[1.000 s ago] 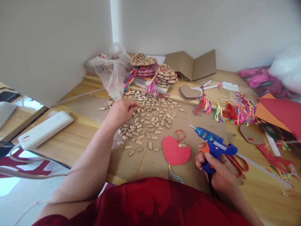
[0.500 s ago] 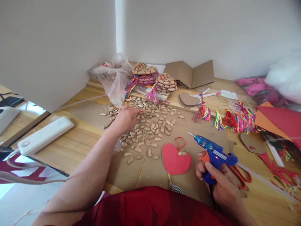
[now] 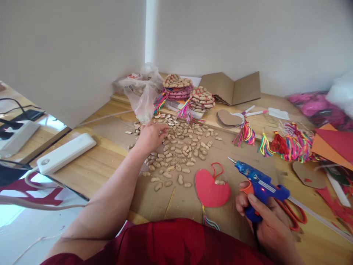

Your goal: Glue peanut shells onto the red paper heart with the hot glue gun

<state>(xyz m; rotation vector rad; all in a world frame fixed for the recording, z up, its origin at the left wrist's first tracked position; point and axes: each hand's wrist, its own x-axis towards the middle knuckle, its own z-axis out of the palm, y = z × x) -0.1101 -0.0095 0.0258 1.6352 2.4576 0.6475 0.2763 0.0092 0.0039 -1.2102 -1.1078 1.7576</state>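
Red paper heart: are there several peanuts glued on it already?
No: the red paper heart carries only one peanut, near its upper right edge; the rest lie loose in the peanut pile.

A wooden desk [image 3: 91, 165] carries a cardboard sheet [image 3: 242, 154] with peanuts [image 3: 179, 147] and a red heart [image 3: 212, 189]. Tassels [image 3: 289, 145] lie right, a power strip [image 3: 66, 152] left, folded cardboard [image 3: 231, 88] far.
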